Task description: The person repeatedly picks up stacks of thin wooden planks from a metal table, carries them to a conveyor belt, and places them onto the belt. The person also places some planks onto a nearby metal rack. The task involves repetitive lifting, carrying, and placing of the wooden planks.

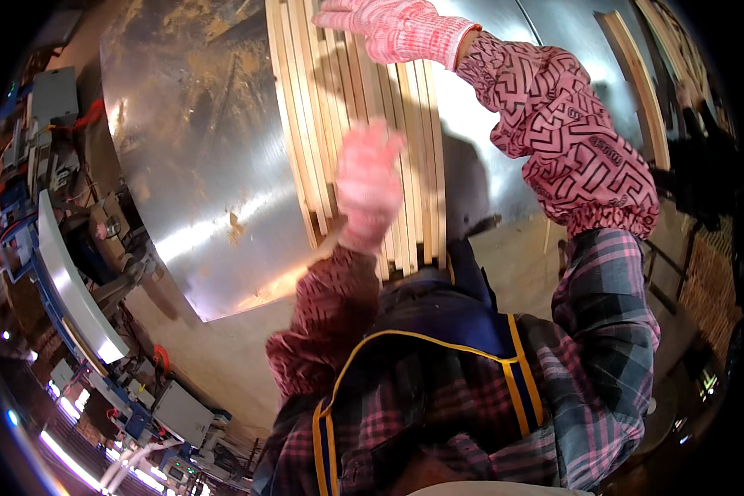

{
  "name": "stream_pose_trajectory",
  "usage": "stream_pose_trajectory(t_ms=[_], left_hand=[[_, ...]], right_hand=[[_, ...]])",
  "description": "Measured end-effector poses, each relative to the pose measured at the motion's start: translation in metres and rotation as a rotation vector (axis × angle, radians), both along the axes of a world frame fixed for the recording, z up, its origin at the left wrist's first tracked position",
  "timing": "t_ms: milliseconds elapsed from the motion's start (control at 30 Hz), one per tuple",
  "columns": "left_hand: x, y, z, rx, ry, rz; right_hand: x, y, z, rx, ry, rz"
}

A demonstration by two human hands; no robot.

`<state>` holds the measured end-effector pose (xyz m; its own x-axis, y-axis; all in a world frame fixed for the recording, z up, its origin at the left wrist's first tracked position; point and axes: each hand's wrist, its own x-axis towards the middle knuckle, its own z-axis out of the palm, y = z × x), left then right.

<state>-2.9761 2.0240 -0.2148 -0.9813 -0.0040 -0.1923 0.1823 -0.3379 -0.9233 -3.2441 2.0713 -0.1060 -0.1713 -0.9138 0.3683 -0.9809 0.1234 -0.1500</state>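
Pale wooden strips (426, 140) are lying side by side on metal table (190, 149), near ends sitting uneven. Left hand (370, 186) is blurring above strips; cannot tell whether gripping. Right hand (393, 29) is hovering over or touching far part, fingers straight, apparently holding nothing. Light, even pressure should be keeping strips aligned. Loose timber (638, 74) is lying apart, rightward; apron (434, 314) is crowding near ends, possibly obstructing.

This is a woodworking workshop, judging by the wooden strips (347, 95), metal table (174, 182) (smudged brown) and machinery (186, 412).
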Motion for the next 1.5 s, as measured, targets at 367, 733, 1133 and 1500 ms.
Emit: stream_pose_trajectory(t_ms=[367, 733, 1133, 1500], left_hand=[[0.199, -0.069, 0.017, 2.785, 0.492, 0.740], [0.252, -0.078, 0.005, 2.825, 0.119, 0.348], [0.128, -0.007, 0.040, 2.513, 0.034, 0.564], [0.118, 0.053, 0.052, 1.799, -0.266, 0.756]], right_hand=[[0.277, 0.141, -0.047, 0.389, -0.963, -0.877], [0.490, 0.128, -0.207, -0.230, -1.811, -0.853], [0.473, 0.113, -0.130, 0.347, -1.427, -0.941], [0.447, 0.157, -0.131, 0.386, -1.504, -0.694]])
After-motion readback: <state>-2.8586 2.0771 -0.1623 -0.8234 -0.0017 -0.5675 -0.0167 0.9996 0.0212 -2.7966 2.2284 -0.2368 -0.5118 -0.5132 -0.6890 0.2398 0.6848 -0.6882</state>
